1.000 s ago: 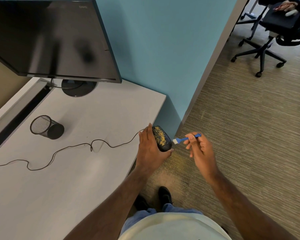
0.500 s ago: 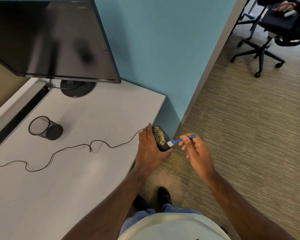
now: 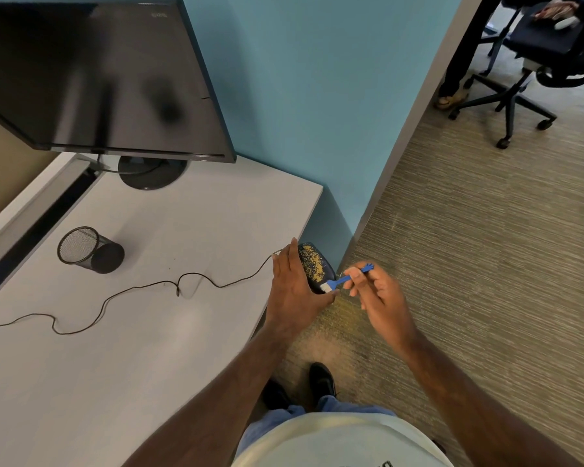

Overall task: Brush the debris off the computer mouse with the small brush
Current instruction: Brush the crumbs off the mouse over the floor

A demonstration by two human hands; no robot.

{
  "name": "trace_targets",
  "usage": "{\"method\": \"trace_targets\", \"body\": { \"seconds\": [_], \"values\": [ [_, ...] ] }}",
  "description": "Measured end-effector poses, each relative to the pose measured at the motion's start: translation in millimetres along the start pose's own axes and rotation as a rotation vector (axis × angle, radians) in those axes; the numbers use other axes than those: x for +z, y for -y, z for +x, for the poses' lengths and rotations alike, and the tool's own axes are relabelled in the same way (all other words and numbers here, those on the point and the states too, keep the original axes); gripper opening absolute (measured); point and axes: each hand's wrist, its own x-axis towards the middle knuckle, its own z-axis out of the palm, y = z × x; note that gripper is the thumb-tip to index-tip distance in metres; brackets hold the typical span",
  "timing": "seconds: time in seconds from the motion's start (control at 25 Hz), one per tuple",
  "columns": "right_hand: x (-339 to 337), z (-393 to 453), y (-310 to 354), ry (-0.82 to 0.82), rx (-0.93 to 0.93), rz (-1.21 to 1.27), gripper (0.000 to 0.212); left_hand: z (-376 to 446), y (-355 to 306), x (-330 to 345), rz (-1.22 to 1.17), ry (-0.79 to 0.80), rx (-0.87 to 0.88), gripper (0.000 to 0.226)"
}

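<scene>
My left hand (image 3: 295, 291) grips a black computer mouse (image 3: 314, 266), holding it past the desk's right edge, above the carpet. Yellow-brown debris covers the mouse's upper face. My right hand (image 3: 375, 294) pinches the handle of a small blue brush (image 3: 344, 279) between fingers and thumb. The brush's white bristles touch the near end of the mouse, close to my left thumb. The mouse's thin black cable (image 3: 196, 281) trails left across the grey desk (image 3: 149, 348).
A black monitor (image 3: 91, 75) stands at the back of the desk. A black mesh cup (image 3: 90, 249) lies on its side left of the cable. A teal wall panel (image 3: 317, 96) rises behind the mouse. Office chairs (image 3: 533, 62) stand far right on the carpet.
My right hand has moved left with the brush, bringing the bristles from clear of the mouse onto its near end. My left hand and the mouse have stayed in place.
</scene>
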Motion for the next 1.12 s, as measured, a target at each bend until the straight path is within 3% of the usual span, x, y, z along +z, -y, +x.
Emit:
{"method": "trace_targets", "body": {
  "seconds": [0.32, 0.6, 0.92, 1.12],
  "values": [
    [-16, 4, -8, -0.195, 0.043, -0.028, 0.020, -2, 3, -5, -0.026, -0.025, 0.009, 0.133],
    [9, -5, -1, -0.063, -0.069, -0.067, 0.026, -3, 2, -1, 0.000, -0.005, 0.020, 0.131],
    [-3, -4, 1, -0.219, -0.052, -0.033, 0.027, -9, 6, -5, -0.032, -0.028, 0.000, 0.134],
    [16, -12, 10, -0.089, -0.080, -0.071, 0.035, -13, 2, -3, -0.028, -0.014, 0.025, 0.131]
  ]
}}
